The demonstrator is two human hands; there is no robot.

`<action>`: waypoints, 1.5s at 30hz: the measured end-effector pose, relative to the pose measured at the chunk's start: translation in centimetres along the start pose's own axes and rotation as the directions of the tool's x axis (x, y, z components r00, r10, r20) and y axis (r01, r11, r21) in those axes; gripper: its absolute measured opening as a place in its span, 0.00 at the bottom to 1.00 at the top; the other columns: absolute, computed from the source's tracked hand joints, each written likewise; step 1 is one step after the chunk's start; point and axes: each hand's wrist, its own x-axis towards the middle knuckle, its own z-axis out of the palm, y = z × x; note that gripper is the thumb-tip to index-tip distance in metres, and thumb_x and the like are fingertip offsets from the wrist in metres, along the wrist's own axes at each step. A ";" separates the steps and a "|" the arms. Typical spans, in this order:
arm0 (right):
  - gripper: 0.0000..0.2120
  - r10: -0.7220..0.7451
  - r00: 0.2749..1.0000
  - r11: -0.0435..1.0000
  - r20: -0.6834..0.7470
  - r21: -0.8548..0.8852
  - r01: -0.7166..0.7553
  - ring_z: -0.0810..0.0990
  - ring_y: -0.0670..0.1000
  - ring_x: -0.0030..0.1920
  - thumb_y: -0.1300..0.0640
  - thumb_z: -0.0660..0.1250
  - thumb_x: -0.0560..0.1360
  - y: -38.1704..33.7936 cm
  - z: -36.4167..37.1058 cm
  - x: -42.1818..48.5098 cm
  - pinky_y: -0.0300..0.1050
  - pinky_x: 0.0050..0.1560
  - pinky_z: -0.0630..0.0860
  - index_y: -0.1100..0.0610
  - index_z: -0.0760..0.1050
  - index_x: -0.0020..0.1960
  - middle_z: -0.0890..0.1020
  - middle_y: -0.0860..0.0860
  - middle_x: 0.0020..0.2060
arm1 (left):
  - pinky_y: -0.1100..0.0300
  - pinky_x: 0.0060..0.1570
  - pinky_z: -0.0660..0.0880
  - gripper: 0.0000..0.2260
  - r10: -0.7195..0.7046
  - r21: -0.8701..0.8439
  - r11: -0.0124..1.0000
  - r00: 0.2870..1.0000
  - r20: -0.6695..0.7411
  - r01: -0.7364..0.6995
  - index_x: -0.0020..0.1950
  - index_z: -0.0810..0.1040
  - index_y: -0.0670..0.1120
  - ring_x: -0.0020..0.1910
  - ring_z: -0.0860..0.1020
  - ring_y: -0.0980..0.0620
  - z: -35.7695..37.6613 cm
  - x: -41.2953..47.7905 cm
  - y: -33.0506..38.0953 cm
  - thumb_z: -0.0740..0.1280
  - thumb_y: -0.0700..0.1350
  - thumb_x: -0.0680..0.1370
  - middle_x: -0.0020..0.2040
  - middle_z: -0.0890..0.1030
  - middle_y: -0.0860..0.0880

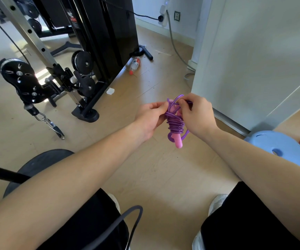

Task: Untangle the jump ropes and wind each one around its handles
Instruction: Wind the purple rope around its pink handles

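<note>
Rope (pixel 175 123) of purple cord sits wound in tight coils around pink handles (pixel 179 143), held in the air above the wooden floor (pixel 163 177). Left hand (pixel 149 117) grips the bundle's side; right hand (pixel 197 114) pinches a loose loop at its top. Blue stool (pixel 264 141) stands to the right.

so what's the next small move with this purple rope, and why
Probably pull the loose top loop snug and tuck it under the coils. The purple rope is already wound around the pink handles, the left hand holds the bundle, and the right hand pinches that loop above it.
</note>
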 end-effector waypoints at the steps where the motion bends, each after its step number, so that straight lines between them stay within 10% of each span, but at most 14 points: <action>1: 0.09 0.010 1.000 1.000 -0.017 0.007 -0.010 0.77 0.42 0.37 0.58 0.61 0.81 0.0 0.0 0.0 0.26 0.33 0.67 0.56 0.80 0.48 0.79 0.45 0.36 | 0.55 0.61 0.77 0.10 -0.004 -0.007 1.000 1.000 0.008 0.004 0.59 0.78 0.33 0.49 0.82 0.48 0.0 0.0 0.1 0.67 0.37 0.79 0.52 0.83 0.39; 11: 0.07 0.020 0.999 1.000 0.041 0.014 -0.021 0.78 0.41 0.40 0.53 0.62 0.81 0.4 -0.1 0.3 0.32 0.37 0.69 0.52 0.79 0.49 0.81 0.44 0.39 | 0.62 0.50 0.80 0.12 0.057 0.269 0.962 0.998 -0.036 -0.045 0.42 0.78 0.42 0.44 0.82 0.49 0.6 0.1 -0.2 0.61 0.39 0.83 0.45 0.83 0.43; 30: 0.05 0.083 0.991 0.985 0.105 0.145 -0.098 0.75 0.39 0.32 0.53 0.66 0.79 0.6 0.0 0.2 0.33 0.35 0.68 0.53 0.75 0.46 0.79 0.44 0.35 | 0.57 0.42 0.82 0.08 0.139 0.243 0.963 0.987 -0.078 -0.117 0.57 0.72 0.40 0.38 0.82 0.51 0.8 -0.7 1.0 0.57 0.42 0.85 0.41 0.78 0.49; 34: 0.07 0.074 0.989 0.986 0.130 0.136 -0.092 0.75 0.38 0.31 0.53 0.66 0.79 0.4 0.0 -0.1 0.30 0.33 0.68 0.51 0.73 0.42 0.79 0.44 0.35 | 0.58 0.41 0.81 0.15 0.118 0.268 0.955 0.992 0.038 -0.124 0.44 0.75 0.45 0.38 0.79 0.52 1.1 -1.2 0.6 0.59 0.54 0.83 0.39 0.78 0.48; 45: 0.04 0.116 0.972 0.947 0.204 0.273 -0.170 0.79 0.52 0.38 0.58 0.64 0.77 -0.1 0.1 -0.7 0.51 0.44 0.77 0.54 0.74 0.43 0.80 0.49 0.36 | 0.53 0.41 0.80 0.13 0.075 0.296 0.949 0.988 0.138 -0.113 0.54 0.77 0.46 0.39 0.82 0.51 0.4 -1.0 0.2 0.73 0.51 0.76 0.41 0.82 0.49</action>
